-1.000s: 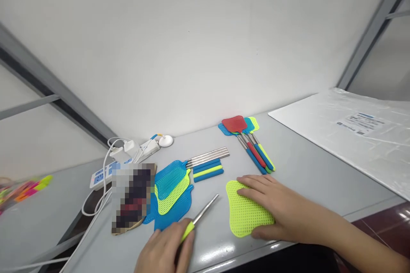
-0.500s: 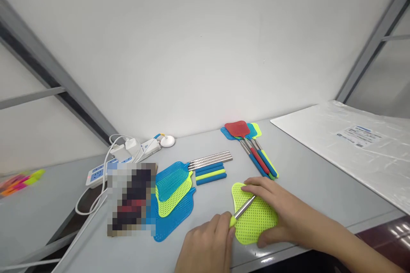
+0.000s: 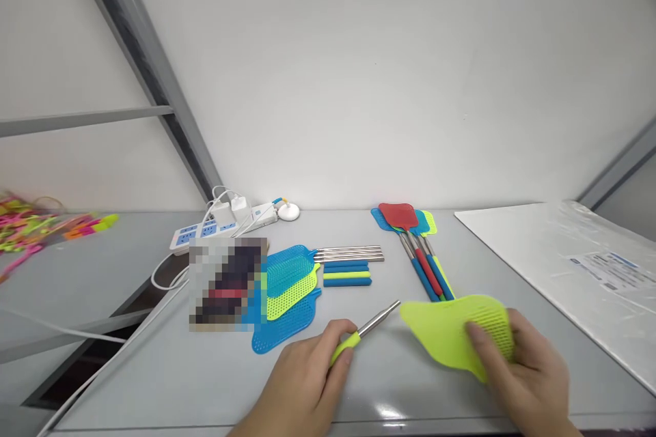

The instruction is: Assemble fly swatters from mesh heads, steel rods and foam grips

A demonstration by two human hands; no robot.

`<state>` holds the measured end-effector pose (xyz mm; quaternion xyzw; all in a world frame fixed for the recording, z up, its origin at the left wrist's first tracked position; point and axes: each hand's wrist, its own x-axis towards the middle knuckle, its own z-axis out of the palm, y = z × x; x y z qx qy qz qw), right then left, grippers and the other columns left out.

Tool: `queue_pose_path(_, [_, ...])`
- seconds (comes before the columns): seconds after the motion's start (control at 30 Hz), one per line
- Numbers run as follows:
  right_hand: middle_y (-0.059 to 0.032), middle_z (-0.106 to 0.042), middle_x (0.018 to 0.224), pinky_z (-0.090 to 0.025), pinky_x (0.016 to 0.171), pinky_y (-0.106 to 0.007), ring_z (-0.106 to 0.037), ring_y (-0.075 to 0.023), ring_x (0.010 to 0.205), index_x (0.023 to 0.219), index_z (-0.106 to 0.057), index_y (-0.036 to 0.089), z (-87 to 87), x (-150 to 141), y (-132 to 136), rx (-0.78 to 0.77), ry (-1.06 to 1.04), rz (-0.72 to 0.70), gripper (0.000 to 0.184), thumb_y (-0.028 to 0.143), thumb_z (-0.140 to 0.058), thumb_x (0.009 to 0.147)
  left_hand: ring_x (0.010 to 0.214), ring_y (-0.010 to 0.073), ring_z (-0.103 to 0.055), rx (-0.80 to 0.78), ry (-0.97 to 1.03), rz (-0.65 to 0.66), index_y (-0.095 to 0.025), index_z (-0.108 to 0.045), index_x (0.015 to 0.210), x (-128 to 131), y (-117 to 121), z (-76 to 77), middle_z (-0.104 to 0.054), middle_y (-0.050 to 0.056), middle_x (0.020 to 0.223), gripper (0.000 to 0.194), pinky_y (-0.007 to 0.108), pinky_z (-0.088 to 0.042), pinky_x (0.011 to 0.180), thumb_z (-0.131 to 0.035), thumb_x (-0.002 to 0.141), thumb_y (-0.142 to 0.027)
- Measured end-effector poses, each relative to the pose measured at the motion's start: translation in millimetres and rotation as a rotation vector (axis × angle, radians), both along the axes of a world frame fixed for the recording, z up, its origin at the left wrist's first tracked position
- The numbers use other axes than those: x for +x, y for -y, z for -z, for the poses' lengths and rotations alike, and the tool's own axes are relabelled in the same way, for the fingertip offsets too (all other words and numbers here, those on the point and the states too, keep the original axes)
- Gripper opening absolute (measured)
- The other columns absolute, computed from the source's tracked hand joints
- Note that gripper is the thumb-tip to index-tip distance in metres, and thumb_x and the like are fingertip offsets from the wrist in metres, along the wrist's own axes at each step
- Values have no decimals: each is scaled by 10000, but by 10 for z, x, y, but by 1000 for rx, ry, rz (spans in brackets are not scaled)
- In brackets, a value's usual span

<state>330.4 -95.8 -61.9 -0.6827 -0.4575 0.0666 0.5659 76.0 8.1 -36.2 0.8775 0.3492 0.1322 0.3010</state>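
My left hand (image 3: 310,379) is closed round the yellow-green grip of a metal-rod handle (image 3: 376,321), whose bare tip points up and right. In my right hand (image 3: 530,369) a yellow-green fly swatter head (image 3: 445,334) is pinched between thumb and fingers, bent and slightly blurred. A small gap separates the rod tip from the swatter head. Loose swatter heads, blue (image 3: 287,324) and yellow-green (image 3: 294,293), lie overlapping left of centre. Beside them are several metal rods (image 3: 351,254) and several coloured grips (image 3: 347,275).
Assembled fly swatters (image 3: 420,246) lie in a bunch toward the wall. A white wrapped board (image 3: 553,252) covers the right side. At left are a power strip (image 3: 205,235) with cables, a blurred-out item (image 3: 228,287) and a pile of bright plastic pieces (image 3: 46,229).
My right hand has picked the yellow-green swatter head up off the table. My left hand brought the handle rightward over the head, and the two are now apart. The view has turned left.
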Motion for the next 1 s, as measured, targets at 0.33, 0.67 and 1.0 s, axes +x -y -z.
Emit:
queue_pose_path(0.33, [-62,-640,842,-527,535,-340,-648,-233,691,1111,-493,259,-8,33,-80,219,-392,43,286,409,-609,896,778,182,-669,41,167,39,-297,-516,1201,-48,-24,60,-710,3,934,260,240,-469,668,-358,1004,-358])
queue_pose_path(0.67, [-40,-590,615,-495,485,-369,-546,-200,504,830,-610,229,-117,111,-143,20,-522,-283,341,538,-495,916,779,205,-682,68,153,-13,-291,-570,1191,-36,10,34,-715,21,871,299,249,-520,677,-367,995,-389])
queue_pose_path(1.0, [55,-373,527,-219,428,-244,-306,-78,440,675,-426,209,-202,35,-185,-170,-672,-370,455,595,-532,891,979,199,-705,121,162,3,-320,-596,1224,-75,-26,109,-733,-1,1114,305,220,-563,750,-434,977,-398])
